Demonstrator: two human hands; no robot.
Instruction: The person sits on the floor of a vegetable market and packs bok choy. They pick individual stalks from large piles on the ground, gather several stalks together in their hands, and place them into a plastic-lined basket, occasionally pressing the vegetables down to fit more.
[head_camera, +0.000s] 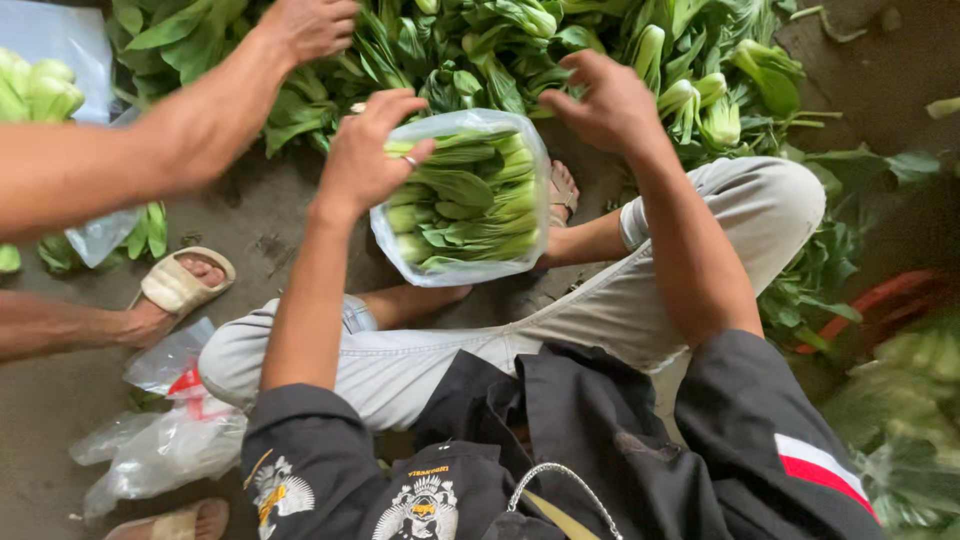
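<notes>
Two hands worked over one clear plastic bag (462, 200) in the head view. The bag was thin, glossy and crinkled, bulging with smooth pale-stemmed, dark-leaved bok choy laid sideways. The left hand (368, 150), a ring on one finger, was closed around the bag's left rim, thumb pressed against the stems inside. The right hand (605, 100) hovered just beyond the bag's upper right corner, fingers curled loosely and gripping nothing that could be seen.

Past both hands lay a loose heap of bok choy (560, 50), leafy and ruffled, spread over the grey ground. Below the bag sat the person's bent knees in pale trousers (640, 300). Left of the left hand, another person's arm (150, 150) reached across into the heap, its hand (305, 25) resting on the leaves. Nearer, a sandalled foot (180, 285) and crumpled empty bags (165, 445) lay on the floor.
</notes>
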